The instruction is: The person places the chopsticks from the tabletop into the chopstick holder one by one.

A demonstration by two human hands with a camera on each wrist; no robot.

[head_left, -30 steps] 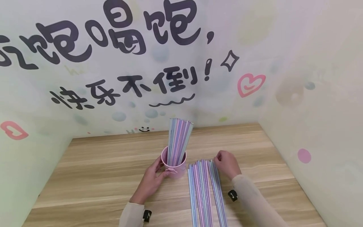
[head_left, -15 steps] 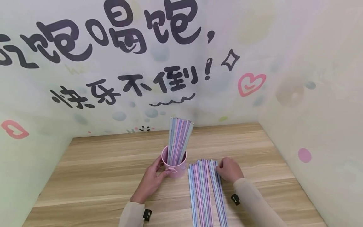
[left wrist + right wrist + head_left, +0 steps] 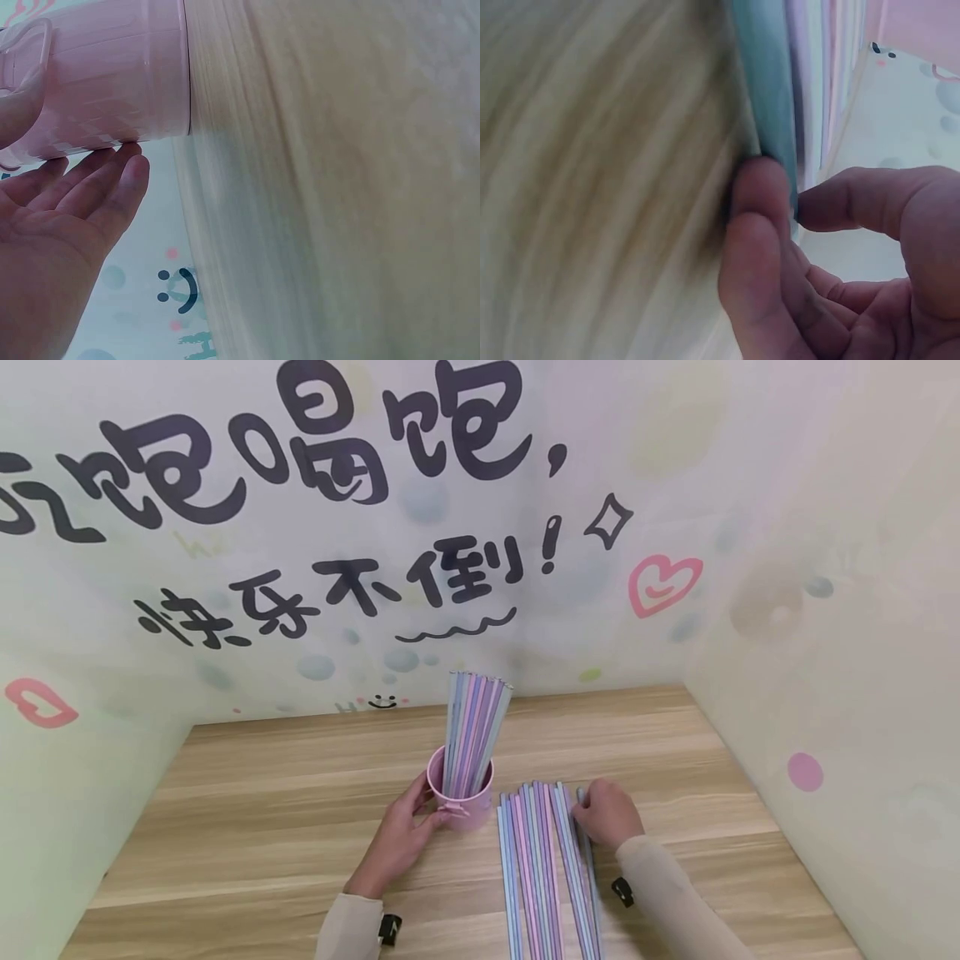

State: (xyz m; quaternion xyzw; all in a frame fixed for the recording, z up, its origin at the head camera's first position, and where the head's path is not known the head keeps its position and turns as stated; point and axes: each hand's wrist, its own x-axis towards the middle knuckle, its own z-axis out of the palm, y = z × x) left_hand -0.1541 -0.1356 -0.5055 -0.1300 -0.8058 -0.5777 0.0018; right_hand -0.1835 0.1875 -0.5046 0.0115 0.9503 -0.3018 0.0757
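Note:
In the head view my left hand (image 3: 401, 837) holds a small pink bucket (image 3: 471, 815), with the fingers along its left side and the thumb at its front. The left wrist view shows the fingertips against the bucket wall (image 3: 112, 82). Several pastel straws (image 3: 472, 735) stand in the bucket, leaning slightly right. More straws (image 3: 532, 860) lie in groups on the table. At the right end of these, my right hand (image 3: 611, 814) pinches a blue-green straw (image 3: 765, 82) near its far end, between thumb and fingers, close above the tabletop.
The wood-grain table (image 3: 285, 793) meets a printed back wall (image 3: 480, 652) with large lettering. Another pale wall (image 3: 810, 693) rises along the right side. Black bands (image 3: 390, 930) sit at both wrists.
My right hand has moved slightly nearer and right, drawing the end straw apart from its neighbours. My left hand and the bucket have stayed in place.

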